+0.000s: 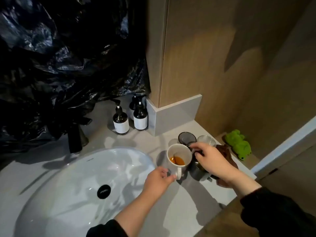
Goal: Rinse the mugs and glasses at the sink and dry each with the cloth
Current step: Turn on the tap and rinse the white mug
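A white mug (179,155) with orange-brown liquid in its bottom stands on the counter right of the sink (51,194). My left hand (159,178) pinches its handle. Just to the right, my right hand (212,159) reaches down over a dark mug (198,169), with its fingers closed on the rim. Behind them stand a smoked dark glass (186,137) and a clear glass (206,140). A dark brown cloth (224,150) lies under and behind my right wrist, mostly hidden.
A black faucet (75,139) rises behind the white basin, whose black drain plug (104,191) is shut. Pump bottles (120,123) stand at the back by the wall corner. A green frog toy (238,145) sits at the counter's right end. Black plastic sheeting (59,57) hangs behind.
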A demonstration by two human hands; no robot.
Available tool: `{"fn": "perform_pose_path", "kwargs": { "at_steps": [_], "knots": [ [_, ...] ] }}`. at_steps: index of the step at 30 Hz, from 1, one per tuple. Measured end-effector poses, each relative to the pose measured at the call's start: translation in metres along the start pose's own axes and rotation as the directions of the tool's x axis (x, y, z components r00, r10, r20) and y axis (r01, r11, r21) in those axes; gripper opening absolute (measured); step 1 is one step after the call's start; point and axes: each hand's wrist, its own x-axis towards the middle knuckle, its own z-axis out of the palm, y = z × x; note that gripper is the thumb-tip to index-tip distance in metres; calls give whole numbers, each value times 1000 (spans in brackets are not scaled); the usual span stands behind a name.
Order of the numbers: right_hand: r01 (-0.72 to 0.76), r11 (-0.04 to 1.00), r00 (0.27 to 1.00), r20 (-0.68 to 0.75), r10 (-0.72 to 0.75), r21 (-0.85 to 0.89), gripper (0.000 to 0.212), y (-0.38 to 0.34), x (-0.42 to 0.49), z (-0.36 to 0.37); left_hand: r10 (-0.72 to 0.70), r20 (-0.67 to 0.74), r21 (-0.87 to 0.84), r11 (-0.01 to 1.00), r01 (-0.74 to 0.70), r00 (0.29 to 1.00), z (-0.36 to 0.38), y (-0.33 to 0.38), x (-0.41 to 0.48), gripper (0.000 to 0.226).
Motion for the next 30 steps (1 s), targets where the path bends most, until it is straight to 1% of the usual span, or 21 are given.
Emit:
{"fn": "perform_pose_path", "kwargs": {
  "at_steps": [1, 3, 5, 7, 8, 12, 13, 16, 19, 21, 24, 26, 28, 30],
  "knots": [
    [13, 997, 1000, -6, -14, -69, 33, 2, 7, 6, -21, -9, -23, 1000, 20, 1000, 4, 1, 3, 34],
    [30, 988, 999, -10, -32, -152, 33, 1, 15, 12, -25, -70, -16, 1000, 23, 997, 12, 3, 5, 31],
    [4, 984, 1000, 1, -3, -176, 34, -1, 20, 18, 7, -132, -60, 998, -15, 991, 20, 8, 1, 24],
    [-7, 984, 1000, -10, 6, -181, 35, 1, 21, 22, 39, -159, -111, 992, -57, 986, 27, 12, -4, 15],
    [-18, 981, 1000, -10, 17, -192, 35, -3, 22, 21, 50, -164, -128, 989, -72, 985, 28, 15, -6, 15],
    [-48, 978, 999, -4, 48, -204, 36, -7, 26, 25, 46, -127, -210, 975, -72, 991, 38, 24, -8, 37],
    [-49, 978, 999, -3, 50, -203, 36, -8, 26, 26, 34, -121, -219, 974, -60, 992, 41, 25, -8, 38],
    [-56, 978, 998, -9, 55, -201, 35, -12, 27, 28, 27, -133, -173, 984, -50, 991, 44, 24, -11, 36],
    [-48, 981, 999, 15, 52, -189, 38, -20, 26, 35, 27, -136, -202, 978, -54, 990, 29, 14, -11, 35],
    [-44, 986, 998, 44, 52, -159, 40, -27, 23, 40, 35, -152, -202, 977, -65, 988, 13, 6, -11, 35],
    [-30, 994, 996, 85, 38, -102, 42, -43, 21, 50, 45, -165, -179, 981, -75, 985, -17, 0, -16, 26],
    [-41, 999, 994, 106, 41, -9, 44, -59, 23, 57, 47, -170, -198, 977, -81, 984, -40, -8, -18, 20],
    [-109, 984, 986, 144, 89, 139, 42, -78, 25, 64, 42, -187, -166, 983, -74, 981, -67, -18, -24, 19],
    [-230, 928, 960, 227, 166, 294, 39, -97, 29, 75, 30, -203, -152, 986, -62, 979, -93, -32, -31, 18]
  ]
}}
